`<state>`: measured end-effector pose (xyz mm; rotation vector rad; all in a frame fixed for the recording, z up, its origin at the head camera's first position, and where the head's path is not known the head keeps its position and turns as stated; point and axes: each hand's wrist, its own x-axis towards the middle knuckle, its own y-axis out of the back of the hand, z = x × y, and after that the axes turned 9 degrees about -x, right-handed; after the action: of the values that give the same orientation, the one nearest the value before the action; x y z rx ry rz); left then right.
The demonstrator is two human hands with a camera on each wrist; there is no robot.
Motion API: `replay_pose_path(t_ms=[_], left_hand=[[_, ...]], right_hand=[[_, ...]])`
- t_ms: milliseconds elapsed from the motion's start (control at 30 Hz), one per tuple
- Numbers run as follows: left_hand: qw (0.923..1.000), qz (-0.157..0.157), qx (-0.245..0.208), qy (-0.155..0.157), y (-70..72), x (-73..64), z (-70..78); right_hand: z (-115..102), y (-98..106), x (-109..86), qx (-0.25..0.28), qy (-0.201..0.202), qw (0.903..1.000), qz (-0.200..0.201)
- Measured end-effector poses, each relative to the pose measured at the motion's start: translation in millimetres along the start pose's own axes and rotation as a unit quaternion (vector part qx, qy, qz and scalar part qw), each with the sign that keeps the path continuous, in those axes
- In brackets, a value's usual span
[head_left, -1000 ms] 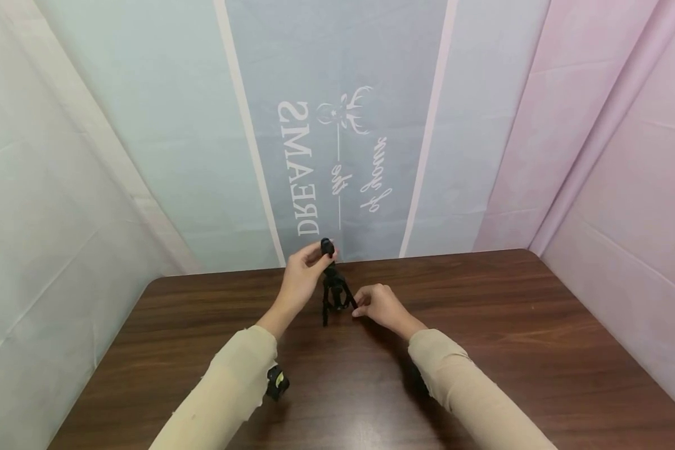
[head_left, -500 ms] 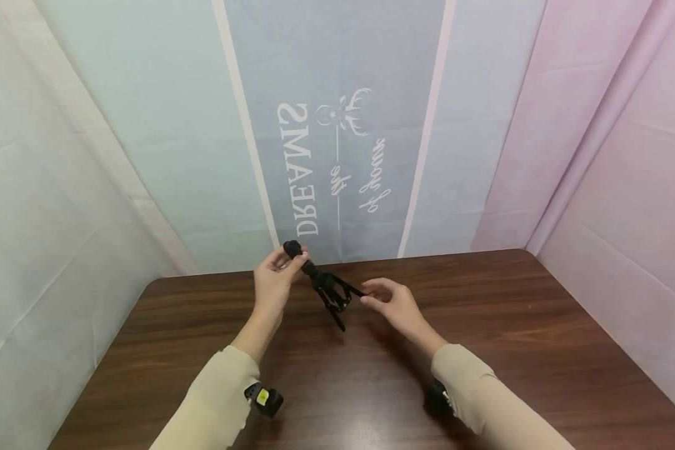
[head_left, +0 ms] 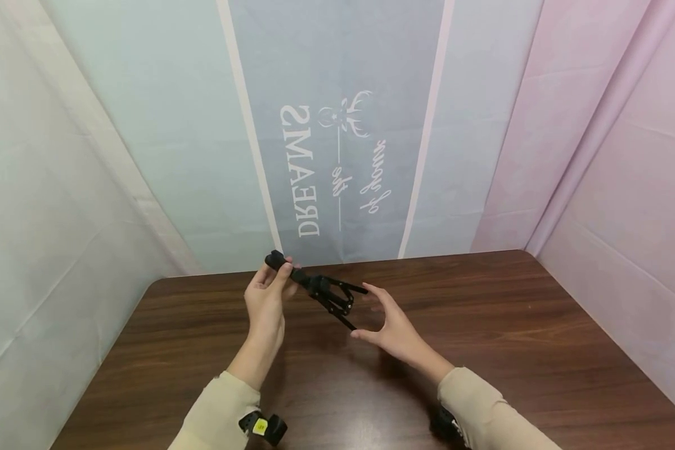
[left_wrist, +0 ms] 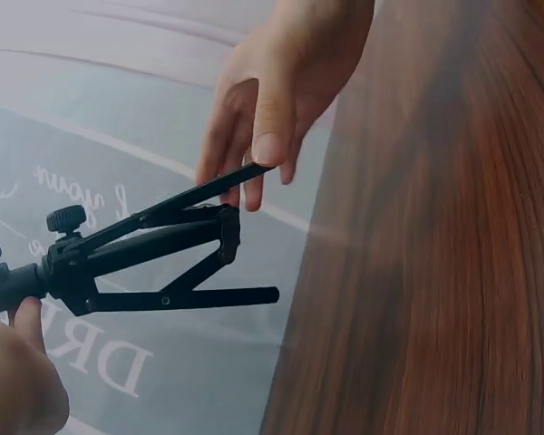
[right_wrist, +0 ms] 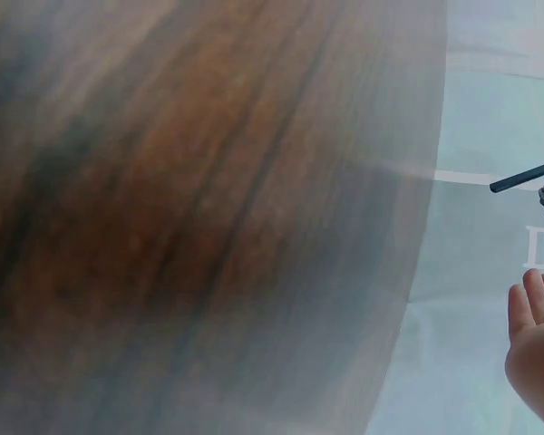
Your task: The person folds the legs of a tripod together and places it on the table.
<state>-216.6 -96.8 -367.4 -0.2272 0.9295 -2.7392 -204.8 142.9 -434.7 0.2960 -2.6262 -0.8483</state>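
Observation:
A small black tripod (head_left: 317,286) is held tilted above the table, its legs spread and pointing right. My left hand (head_left: 266,309) grips it near its top end. At the leg ends is my right hand (head_left: 398,334), with thumb and fingers stretched wide; the thumb touches one leg tip and a finger is at another. The left wrist view shows the tripod's hinged braces, a knob (left_wrist: 66,218) and the right thumb on a leg end, with the right hand's fingers (left_wrist: 215,145) extended behind. Only a leg and part of the right hand show in the right wrist view.
The dark wood table (head_left: 484,325) lies below both hands. A printed cloth backdrop (head_left: 337,62) stands behind its far edge, with more cloth on both sides. Black devices are strapped to the left wrist (head_left: 270,430) and the right wrist (head_left: 444,426).
The tripod has tilted from near upright towards level, its top moving left with the left hand. My right hand has gone from pinching one leg to spreading across two leg ends.

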Motion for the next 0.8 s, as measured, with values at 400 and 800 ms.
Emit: replay_pose_path(t_ms=[400,800], left_hand=[[0.9876,-0.094,0.092,-0.086,15.9,-3.2,5.9],[0.9456,-0.145,0.284,-0.063,44.2,11.9,15.1]], right_hand=[[12,20,3.9,-0.112,0.121,0.9845,0.059],[12,53,11.4,-0.225,0.176,0.9568,0.054]])
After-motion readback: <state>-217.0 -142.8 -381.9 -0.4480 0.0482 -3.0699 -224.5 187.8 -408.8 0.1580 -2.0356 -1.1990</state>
